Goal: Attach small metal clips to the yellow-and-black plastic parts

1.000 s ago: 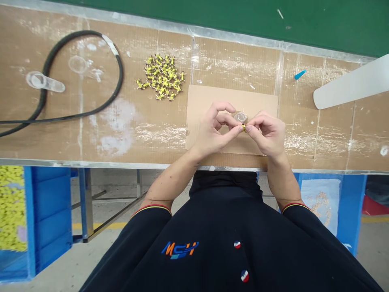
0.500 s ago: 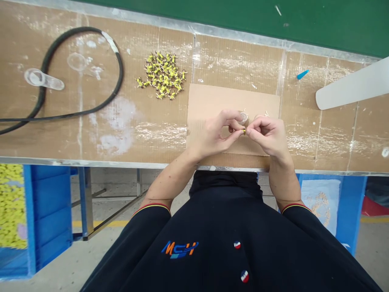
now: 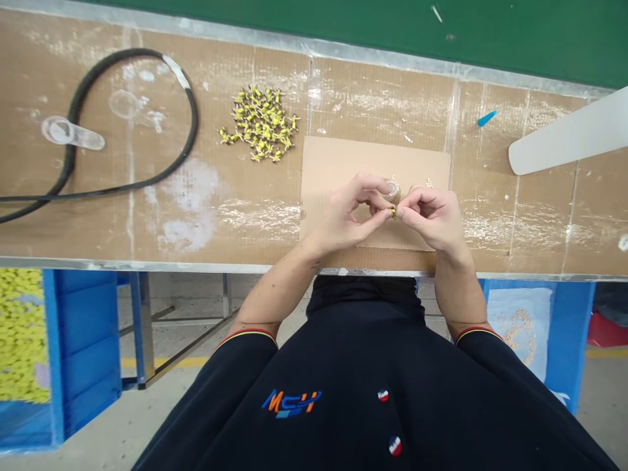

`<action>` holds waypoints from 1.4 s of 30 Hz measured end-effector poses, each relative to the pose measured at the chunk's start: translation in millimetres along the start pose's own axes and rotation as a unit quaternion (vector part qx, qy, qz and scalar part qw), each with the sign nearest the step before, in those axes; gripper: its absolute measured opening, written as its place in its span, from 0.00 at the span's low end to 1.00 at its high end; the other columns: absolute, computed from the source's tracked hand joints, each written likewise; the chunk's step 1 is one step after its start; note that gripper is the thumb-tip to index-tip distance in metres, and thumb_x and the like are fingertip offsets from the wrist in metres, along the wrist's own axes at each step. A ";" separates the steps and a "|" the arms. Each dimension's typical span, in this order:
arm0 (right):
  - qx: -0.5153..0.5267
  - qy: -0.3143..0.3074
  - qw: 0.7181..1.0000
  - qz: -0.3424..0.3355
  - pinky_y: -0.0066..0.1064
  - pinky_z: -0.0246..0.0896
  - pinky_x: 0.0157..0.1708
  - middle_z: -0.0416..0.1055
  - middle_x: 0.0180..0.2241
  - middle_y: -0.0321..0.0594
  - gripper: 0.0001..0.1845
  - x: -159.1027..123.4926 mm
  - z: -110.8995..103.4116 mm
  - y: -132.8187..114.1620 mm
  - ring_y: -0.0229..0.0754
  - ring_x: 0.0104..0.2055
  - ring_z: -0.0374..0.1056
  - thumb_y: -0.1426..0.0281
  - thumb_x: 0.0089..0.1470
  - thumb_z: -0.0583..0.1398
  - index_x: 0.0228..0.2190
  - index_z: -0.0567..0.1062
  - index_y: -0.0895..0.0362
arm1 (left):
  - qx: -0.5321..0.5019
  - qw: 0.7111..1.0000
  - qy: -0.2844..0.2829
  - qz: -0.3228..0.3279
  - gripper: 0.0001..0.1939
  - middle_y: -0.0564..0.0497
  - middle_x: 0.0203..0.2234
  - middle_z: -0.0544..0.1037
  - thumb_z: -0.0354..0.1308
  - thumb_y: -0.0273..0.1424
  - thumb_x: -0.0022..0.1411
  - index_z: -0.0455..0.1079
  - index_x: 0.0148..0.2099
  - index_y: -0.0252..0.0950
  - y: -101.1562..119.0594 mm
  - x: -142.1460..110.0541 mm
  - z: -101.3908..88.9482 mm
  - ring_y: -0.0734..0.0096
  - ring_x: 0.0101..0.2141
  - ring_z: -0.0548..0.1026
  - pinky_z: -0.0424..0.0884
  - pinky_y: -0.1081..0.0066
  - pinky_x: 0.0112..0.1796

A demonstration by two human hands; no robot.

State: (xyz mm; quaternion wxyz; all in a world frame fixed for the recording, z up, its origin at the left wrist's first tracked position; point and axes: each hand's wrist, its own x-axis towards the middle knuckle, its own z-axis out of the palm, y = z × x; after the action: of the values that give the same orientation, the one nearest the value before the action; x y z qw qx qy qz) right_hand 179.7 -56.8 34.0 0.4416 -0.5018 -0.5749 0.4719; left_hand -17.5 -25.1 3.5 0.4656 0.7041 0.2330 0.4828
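Between thumb and finger of my left hand (image 3: 350,212) is a tiny yellow and dark figure piece (image 3: 393,213). My right hand (image 3: 432,216) is pinched close against it; whatever lies between its fingertips is too small to make out. Both hands are over a flat cardboard sheet (image 3: 324,163). Just behind the fingertips stands a small clear round container (image 3: 392,190), partly covered by my left hand. A few tiny pale bits (image 3: 428,183) lie on the sheet behind my right hand.
Left of the sheet lies a pile of small yellow figures (image 3: 265,124). A black cable loop (image 3: 193,118), a clear plastic tube (image 3: 88,139), a blue cap (image 3: 487,118) and a white cylinder (image 3: 564,134) are on the table. Blue bins (image 3: 86,347) stand below the front edge.
Both hands keep nearly the same pinch on the small yellow piece. The view has shifted slightly; nothing was visibly picked up or let go.
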 end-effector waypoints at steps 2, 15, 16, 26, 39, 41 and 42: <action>0.012 0.010 1.000 -0.014 0.28 0.54 0.23 0.66 0.21 0.31 0.15 -0.3 1.7 0.6 0.33 0.24 0.59 0.57 0.54 0.73 0.26 0.79 0.54 | -0.001 1.000 0.019 0.011 0.13 0.54 0.41 0.82 0.65 0.31 0.70 0.72 0.55 0.43 0.2 0.8 1.9 0.76 0.38 0.84 0.80 0.74 0.40; 0.124 -0.017 0.988 -0.087 0.31 0.76 0.34 0.80 0.34 0.37 0.10 -4.8 5.8 2.6 0.35 0.30 0.76 0.63 0.58 0.72 0.32 0.78 0.53 | 0.012 0.995 0.041 0.089 0.06 0.54 0.37 0.85 0.66 0.29 0.69 0.76 0.46 0.46 0.8 6.0 0.4 0.68 0.45 0.83 0.83 0.62 0.45; 0.113 -0.010 0.990 -0.087 0.32 0.76 0.35 0.80 0.34 0.37 0.11 -5.3 5.7 2.9 0.37 0.32 0.77 0.62 0.57 0.72 0.31 0.78 0.53 | 0.021 0.995 0.041 0.087 0.06 0.54 0.37 0.85 0.65 0.30 0.69 0.76 0.45 0.47 1.4 6.1 0.5 0.67 0.45 0.82 0.83 0.61 0.46; 0.044 0.042 0.992 -0.110 0.38 0.79 0.39 0.81 0.34 0.39 0.12 -6.4 6.3 5.4 0.42 0.36 0.78 0.60 0.54 0.73 0.28 0.79 0.51 | 0.076 0.992 0.048 0.086 0.06 0.52 0.44 0.85 0.65 0.32 0.70 0.74 0.48 0.47 4.5 6.1 0.3 0.65 0.47 0.83 0.81 0.56 0.48; 0.012 0.059 0.991 -0.118 0.40 0.79 0.40 0.82 0.36 0.39 0.10 -7.5 8.5 7.4 0.44 0.38 0.79 0.61 0.54 0.73 0.28 0.80 0.51 | 0.106 0.988 0.052 0.104 0.04 0.52 0.40 0.85 0.63 0.30 0.70 0.74 0.46 0.44 3.6 6.2 2.1 0.66 0.43 0.83 0.80 0.59 0.45; 0.020 0.052 0.990 -0.132 0.39 0.79 0.41 0.82 0.36 0.39 0.07 -7.7 8.0 9.3 0.44 0.39 0.80 0.64 0.55 0.73 0.30 0.81 0.50 | 0.108 0.986 0.052 0.120 0.06 0.52 0.40 0.85 0.64 0.29 0.69 0.74 0.47 0.44 2.7 7.2 1.7 0.67 0.43 0.83 0.80 0.61 0.44; 0.023 0.049 0.989 -0.140 0.39 0.79 0.41 0.82 0.37 0.39 0.06 -7.6 7.4 10.4 0.44 0.40 0.80 0.65 0.55 0.72 0.32 0.81 0.50 | 0.115 0.983 0.053 0.129 0.06 0.52 0.40 0.85 0.64 0.28 0.69 0.74 0.47 0.43 1.4 7.9 -0.5 0.68 0.43 0.83 0.80 0.62 0.44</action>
State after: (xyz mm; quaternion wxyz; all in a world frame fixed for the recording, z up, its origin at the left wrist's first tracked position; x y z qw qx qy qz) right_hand 174.9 -64.5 22.2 0.5421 -0.4286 -0.6063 0.3933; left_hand -14.8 -19.5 8.4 0.3020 0.7509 0.2185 0.5452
